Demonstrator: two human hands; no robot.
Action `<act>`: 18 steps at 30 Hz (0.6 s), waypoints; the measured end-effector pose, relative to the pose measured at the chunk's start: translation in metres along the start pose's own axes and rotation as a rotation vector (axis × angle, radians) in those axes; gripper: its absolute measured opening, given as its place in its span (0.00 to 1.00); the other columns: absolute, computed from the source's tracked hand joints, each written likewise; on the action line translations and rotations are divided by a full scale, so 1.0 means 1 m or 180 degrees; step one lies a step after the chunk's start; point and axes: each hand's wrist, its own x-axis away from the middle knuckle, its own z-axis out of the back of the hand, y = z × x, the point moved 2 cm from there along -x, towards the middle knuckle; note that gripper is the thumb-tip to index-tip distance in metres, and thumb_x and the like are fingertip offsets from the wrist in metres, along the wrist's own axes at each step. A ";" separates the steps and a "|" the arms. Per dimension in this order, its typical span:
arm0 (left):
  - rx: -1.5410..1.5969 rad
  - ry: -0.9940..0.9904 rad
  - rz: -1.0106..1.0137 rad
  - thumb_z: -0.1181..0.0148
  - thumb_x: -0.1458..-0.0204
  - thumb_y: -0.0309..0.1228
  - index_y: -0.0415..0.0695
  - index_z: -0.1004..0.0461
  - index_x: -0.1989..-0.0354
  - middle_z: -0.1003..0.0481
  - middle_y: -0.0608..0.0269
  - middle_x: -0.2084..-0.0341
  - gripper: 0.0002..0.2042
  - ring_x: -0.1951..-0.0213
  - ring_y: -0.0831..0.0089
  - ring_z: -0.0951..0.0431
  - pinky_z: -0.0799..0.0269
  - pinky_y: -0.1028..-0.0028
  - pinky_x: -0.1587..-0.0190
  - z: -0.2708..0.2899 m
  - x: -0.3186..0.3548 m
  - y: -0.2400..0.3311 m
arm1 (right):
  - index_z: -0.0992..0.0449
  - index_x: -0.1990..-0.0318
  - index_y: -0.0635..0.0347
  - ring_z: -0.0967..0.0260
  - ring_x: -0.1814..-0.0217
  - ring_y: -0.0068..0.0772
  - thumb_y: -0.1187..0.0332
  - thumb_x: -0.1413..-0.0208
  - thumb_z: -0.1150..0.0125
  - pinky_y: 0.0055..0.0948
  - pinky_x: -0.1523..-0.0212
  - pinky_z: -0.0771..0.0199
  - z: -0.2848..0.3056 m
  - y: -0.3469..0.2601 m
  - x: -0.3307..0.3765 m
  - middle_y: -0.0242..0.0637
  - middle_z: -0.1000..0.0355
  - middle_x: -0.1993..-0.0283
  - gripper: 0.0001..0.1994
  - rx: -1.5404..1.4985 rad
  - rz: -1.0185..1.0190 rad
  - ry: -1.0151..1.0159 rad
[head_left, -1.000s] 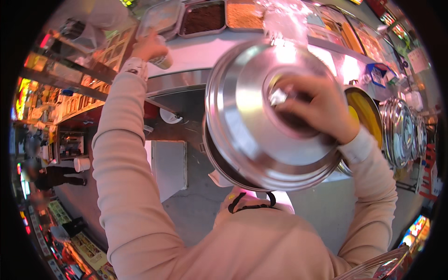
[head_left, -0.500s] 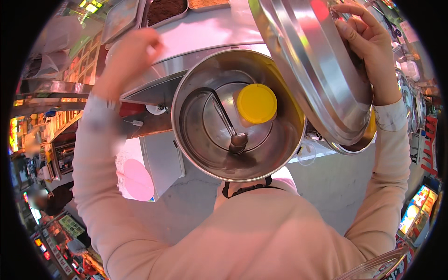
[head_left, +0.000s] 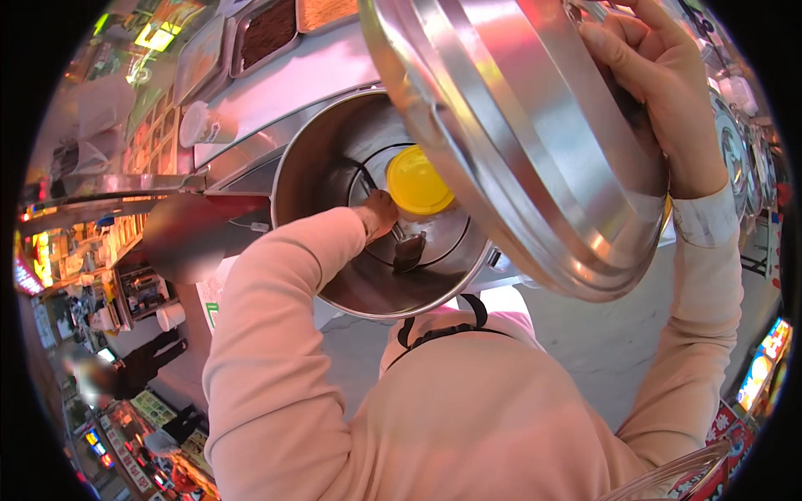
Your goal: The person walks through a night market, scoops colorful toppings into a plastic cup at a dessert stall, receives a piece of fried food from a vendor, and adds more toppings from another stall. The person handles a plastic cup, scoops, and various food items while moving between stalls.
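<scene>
Hands split: my right hand [head_left: 668,92] grips the steel lid [head_left: 518,150] tilted up beside the pot [head_left: 334,275], my left hand [head_left: 380,209] reaches inside, fingers closing on the ladle [head_left: 405,250] handle beside the yellow cup [head_left: 418,182].

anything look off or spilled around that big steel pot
Nothing stands out. The right hand holds the steel lid tilted up off the steel pot, and the left hand reaches inside beside a yellow cup and a ladle. No spill or dent shows.
</scene>
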 end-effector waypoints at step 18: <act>0.1095 -0.0573 -0.1319 0.49 0.40 0.39 0.51 0.24 0.46 0.19 0.47 0.66 0.16 0.59 0.45 0.19 0.25 0.50 0.55 0.086 0.049 0.001 | 0.24 0.48 0.59 0.42 0.80 0.08 0.73 0.36 0.36 0.11 0.81 0.50 0.047 -0.021 0.033 0.25 0.26 0.74 0.11 0.0020 0.0390 0.0585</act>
